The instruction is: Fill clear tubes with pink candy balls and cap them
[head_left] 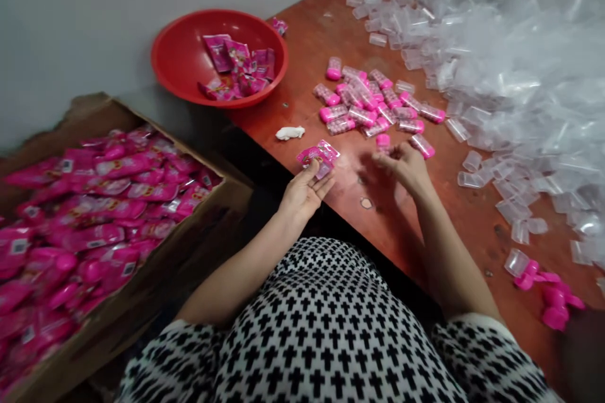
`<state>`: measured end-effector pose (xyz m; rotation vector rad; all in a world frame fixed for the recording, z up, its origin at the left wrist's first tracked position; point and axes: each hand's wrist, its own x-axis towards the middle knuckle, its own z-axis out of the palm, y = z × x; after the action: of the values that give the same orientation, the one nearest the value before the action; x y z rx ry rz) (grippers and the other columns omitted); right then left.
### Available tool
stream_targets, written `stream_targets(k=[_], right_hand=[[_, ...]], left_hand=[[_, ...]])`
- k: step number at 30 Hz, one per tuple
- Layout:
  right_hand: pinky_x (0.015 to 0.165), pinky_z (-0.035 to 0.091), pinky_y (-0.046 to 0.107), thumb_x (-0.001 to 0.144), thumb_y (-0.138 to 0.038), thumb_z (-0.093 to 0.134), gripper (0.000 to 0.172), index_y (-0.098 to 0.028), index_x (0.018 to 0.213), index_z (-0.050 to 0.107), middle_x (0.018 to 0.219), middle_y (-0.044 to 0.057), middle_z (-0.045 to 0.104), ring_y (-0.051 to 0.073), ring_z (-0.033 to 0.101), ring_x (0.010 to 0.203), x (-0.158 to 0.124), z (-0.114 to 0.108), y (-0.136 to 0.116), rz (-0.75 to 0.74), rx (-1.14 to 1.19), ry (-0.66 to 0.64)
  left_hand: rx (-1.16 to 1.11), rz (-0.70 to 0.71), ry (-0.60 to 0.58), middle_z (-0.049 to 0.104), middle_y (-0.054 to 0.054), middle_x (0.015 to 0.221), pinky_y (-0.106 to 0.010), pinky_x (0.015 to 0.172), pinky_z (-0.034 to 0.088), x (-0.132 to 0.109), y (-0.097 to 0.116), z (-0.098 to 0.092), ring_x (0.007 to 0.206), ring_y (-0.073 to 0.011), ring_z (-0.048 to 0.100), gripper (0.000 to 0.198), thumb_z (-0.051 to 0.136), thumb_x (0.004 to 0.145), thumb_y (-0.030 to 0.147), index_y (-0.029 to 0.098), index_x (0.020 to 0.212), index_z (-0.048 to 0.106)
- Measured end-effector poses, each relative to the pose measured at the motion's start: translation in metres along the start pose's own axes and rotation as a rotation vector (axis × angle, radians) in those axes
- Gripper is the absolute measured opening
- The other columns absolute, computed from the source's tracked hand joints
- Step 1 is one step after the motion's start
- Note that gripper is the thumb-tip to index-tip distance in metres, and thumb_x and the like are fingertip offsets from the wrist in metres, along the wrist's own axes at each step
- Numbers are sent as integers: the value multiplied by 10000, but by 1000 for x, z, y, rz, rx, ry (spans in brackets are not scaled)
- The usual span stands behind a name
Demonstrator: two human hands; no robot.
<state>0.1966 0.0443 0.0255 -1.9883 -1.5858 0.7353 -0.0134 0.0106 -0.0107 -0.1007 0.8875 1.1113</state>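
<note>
My left hand (302, 194) pinches a pink printed packet (320, 157) between thumb and fingers, above the table's front edge. Farther right, my right hand (407, 167) is closed, its thumb and fingertips at a small clear bottle with a pink cap (382, 140); the fingers hide part of the bottle. Behind that hand lies a loose pile of similar pink-capped bottles (362, 93) with small pinkish contents. One more pink-capped bottle (422, 146) rests just beside my right knuckles.
A red bowl (172, 69) with several pink packets stands at the back left. Below it, a cardboard box (198, 217) is full of pink packets. Clear plastic cups (515, 75) heap the right side. Pink caps (555, 302) and a white lump (290, 133) lie on the table.
</note>
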Motion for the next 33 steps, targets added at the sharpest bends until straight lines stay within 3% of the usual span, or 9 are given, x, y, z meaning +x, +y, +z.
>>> stream_targets(k=[4,8,14,18,22,25,29,33], right_hand=[[321,328,198,733,-452,677,345,-225,844,443,563,-69,554,90,460,361,-69,38,-21,44,558,-177],[304,332,162,814,-460,607,293,-233,888,436,589,-83,562,62,460,357,-101,68,-32,-8,674,-196],[309,345,143,843,-490,556,298,-220,916,454,575,-90,566,49,465,357,-98,79,-31,-15,626,-152],[294,324,143,836,-492,565,301,-215,889,460,553,-92,559,50,459,342,-97,80,-30,4,727,-218],[292,298,147,833,-500,563,309,-207,836,463,574,-74,578,50,470,349,-95,81,-27,28,834,-310],[315,310,148,833,-485,573,302,-207,809,459,567,-77,565,43,457,360,-94,82,-25,-12,772,-244],[341,330,155,834,-466,583,290,-215,795,442,583,-81,549,44,457,386,-95,84,-24,-75,704,-157],[332,324,155,824,-483,588,298,-215,807,459,577,-79,556,46,455,375,-94,84,-22,-57,741,-182]], left_hand=[[-94,-3,-28,708,-18,792,-270,765,554,2,-3,0,768,-142,694,87,689,788,242,174,816,642],[-115,10,-55,697,-11,758,-224,646,542,1,-7,1,662,-113,668,111,698,780,249,166,825,640],[-31,46,-140,647,6,656,-207,556,515,-8,-13,7,555,-94,613,235,757,711,318,146,730,597],[87,95,-211,598,22,573,-192,440,441,-12,-14,8,468,-87,558,338,785,650,407,146,701,576],[180,159,-313,615,12,580,-206,461,455,-11,-9,8,487,-103,578,397,834,559,411,135,715,595],[252,204,-363,626,6,594,-217,504,478,-10,-6,6,508,-106,591,397,841,542,403,129,702,603],[331,183,-362,619,-5,566,-220,445,446,-10,-7,4,456,-104,564,379,837,551,395,118,670,608],[411,200,-360,586,-10,492,-229,380,408,-12,-7,6,388,-110,528,395,811,569,452,118,586,602]])
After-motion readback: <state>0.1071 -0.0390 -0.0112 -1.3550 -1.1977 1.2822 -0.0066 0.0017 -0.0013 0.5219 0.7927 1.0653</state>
